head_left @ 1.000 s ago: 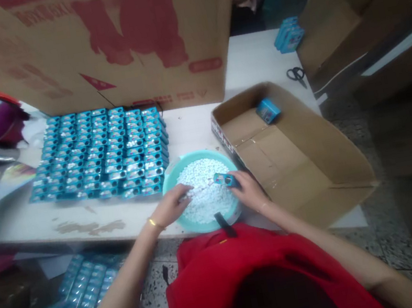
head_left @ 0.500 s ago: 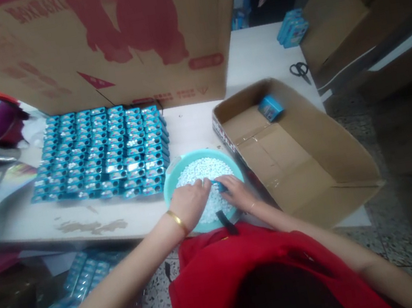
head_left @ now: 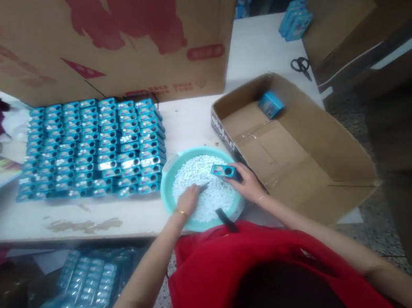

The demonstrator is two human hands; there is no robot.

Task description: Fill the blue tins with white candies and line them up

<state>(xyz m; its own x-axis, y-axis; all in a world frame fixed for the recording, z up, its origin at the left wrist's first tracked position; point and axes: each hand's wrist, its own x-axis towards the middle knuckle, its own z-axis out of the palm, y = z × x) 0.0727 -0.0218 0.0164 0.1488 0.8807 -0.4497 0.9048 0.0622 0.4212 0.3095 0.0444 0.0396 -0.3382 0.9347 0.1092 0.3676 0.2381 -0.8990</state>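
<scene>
A round turquoise basin full of small white pellets stands at the table's front edge. Over its right side my right hand grips a small blue box, tilted so that a face with a dark round hole shows. My left hand is low at the pellets on the basin's left side. Its fingers are drawn together, with a small greyish shape at their tips that is too blurred to name.
Rows of similar blue boxes cover the table's left. An open cardboard tray on the right holds one blue box. Scissors and several blue packs lie beyond. A large carton stands behind; bagged boxes sit lower left.
My hands have moved apart. The right has raised the blue box into plain sight on the right, while the left has shifted left and down to the pellets. The view has shifted slightly.
</scene>
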